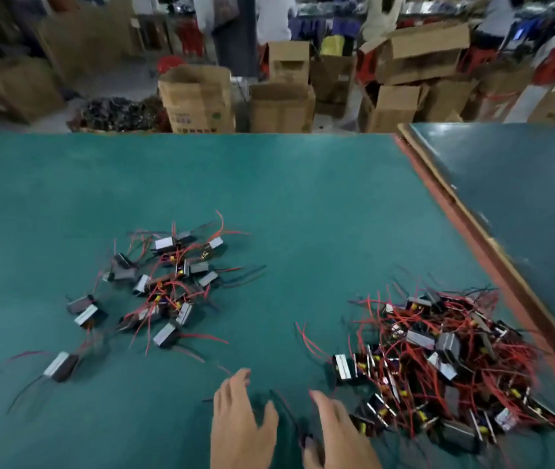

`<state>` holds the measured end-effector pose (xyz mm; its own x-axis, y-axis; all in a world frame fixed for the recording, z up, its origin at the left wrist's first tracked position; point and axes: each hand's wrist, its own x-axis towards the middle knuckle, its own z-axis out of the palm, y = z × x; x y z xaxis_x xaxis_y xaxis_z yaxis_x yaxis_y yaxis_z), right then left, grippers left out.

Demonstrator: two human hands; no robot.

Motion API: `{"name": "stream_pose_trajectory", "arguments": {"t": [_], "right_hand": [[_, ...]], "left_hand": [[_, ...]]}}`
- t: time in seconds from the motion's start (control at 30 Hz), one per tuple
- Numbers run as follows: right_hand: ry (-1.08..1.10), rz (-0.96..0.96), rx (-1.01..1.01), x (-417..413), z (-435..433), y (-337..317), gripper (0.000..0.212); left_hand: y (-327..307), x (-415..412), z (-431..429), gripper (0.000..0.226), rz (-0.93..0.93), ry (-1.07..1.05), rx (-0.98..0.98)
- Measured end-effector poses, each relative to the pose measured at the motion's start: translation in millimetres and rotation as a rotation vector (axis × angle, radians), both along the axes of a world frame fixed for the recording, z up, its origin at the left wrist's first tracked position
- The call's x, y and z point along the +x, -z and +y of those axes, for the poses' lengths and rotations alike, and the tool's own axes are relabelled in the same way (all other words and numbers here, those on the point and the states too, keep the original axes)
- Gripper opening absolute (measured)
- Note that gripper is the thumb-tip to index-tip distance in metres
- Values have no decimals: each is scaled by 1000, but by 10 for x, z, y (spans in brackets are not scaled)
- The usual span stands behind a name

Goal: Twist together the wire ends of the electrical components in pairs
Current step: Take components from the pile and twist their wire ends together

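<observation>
Components (164, 282) with red wires lay scattered on the left of the green table (303, 198). Near the bottom edge the left hand (242, 421) was flat with loose fingers. Couldn't tell the right hand's (337, 434) grip, too blurry. The tangled pile (445, 367) sat just beside it.

Two hands (242, 423) (338, 434), component piles (164, 286) (448, 367) — two

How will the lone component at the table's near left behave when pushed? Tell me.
The lone component is a squat block lying flat, so it should probably slide rather than roll. Its thin wires trail loosely and look floppy, likely dragging behind. The metal strip suggests some heft for its size.
</observation>
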<state>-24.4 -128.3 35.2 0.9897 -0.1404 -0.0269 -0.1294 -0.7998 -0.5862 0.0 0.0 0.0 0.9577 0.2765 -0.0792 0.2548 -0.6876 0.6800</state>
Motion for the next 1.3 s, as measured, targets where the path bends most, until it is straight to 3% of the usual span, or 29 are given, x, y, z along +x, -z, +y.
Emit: {"name": "stream_pose_trajectory", "arguments": {"t": [0.03, 0.13, 0.3, 0.53, 0.7, 0.87, 1.13, 1.3], "right_hand": [[-89, 44, -46, 32, 41, 54, 69], [-92, -2, 64, 44, 16, 389, 60], [-250, -419, -91, 42, 11, 753, 32], [-416, -403, -95, 30, 75, 737, 24], [-404, -309, -160, 16, 53, 612, 17], [-369, -186, -211, 387, -15, 501, 17], [-321, -315, -99, 625, -346, 755, 20], [-199, -378, -208, 735, -524, 688, 28]], "left_hand": [[79, 60, -23, 52, -57, 17, 47], [344, 17, -21, 40, -234, 90, 200], [555, -27, 24, 41, -414, 134, 219], [465, -66, 111, 34, -516, 125, 157], [463, -166, 186, 41, -480, 94, 26], [489, 26, 77, 39, -397, 121, 240], [504, 313, 219, 28, -360, 189, 224], [253, 284, 321, 50, -287, 322, 92]]}}
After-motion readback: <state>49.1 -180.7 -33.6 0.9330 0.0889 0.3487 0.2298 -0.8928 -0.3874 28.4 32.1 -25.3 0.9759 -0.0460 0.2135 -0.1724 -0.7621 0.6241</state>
